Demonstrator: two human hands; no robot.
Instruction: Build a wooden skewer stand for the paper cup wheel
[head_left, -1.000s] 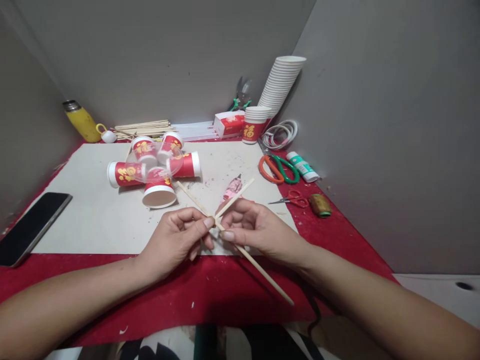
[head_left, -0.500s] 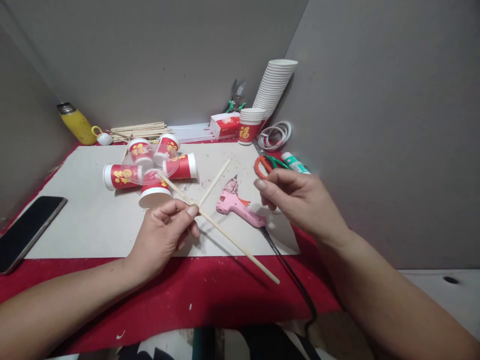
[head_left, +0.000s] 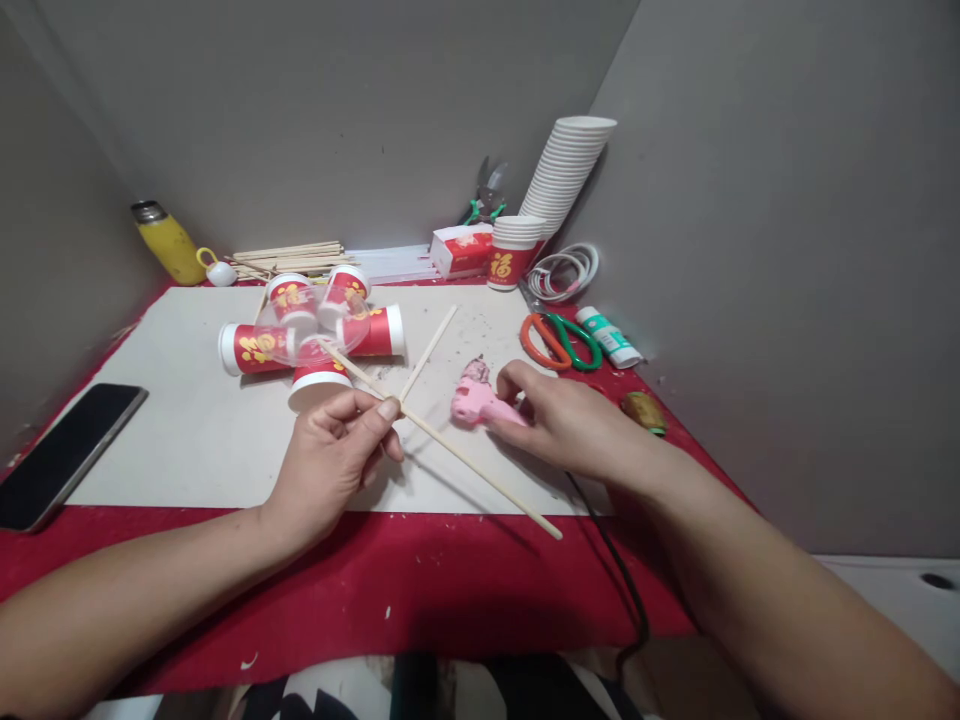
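Observation:
My left hand (head_left: 330, 455) pinches a long wooden stick (head_left: 480, 472) between thumb and fingers. A shorter wooden stick (head_left: 429, 352) meets it at the pinch and slants up and away. The long stick's far end reaches the ring of red paper cups (head_left: 264, 350) with a clear plastic disc (head_left: 277, 343) over its middle. My right hand (head_left: 566, 415) closes round the handle of a pink hot glue gun (head_left: 474, 398), which lies on the pale board with its nozzle pointing away. The palm hides much of the handle.
A phone (head_left: 71, 450) lies at left. Behind are a yellow bottle (head_left: 169, 245), wooden sticks (head_left: 289, 258), a red box (head_left: 461, 252) and stacked paper cups (head_left: 570, 175). Scissors (head_left: 546, 342), a green-white tube (head_left: 609, 338) and a spool (head_left: 643, 411) lie right. The black cord (head_left: 611, 560) trails over the front edge.
My right hand has moved down and left from above the scissors onto the glue gun and closed round its handle. My left hand keeps its pinch on the sticks. The view has shifted slightly.

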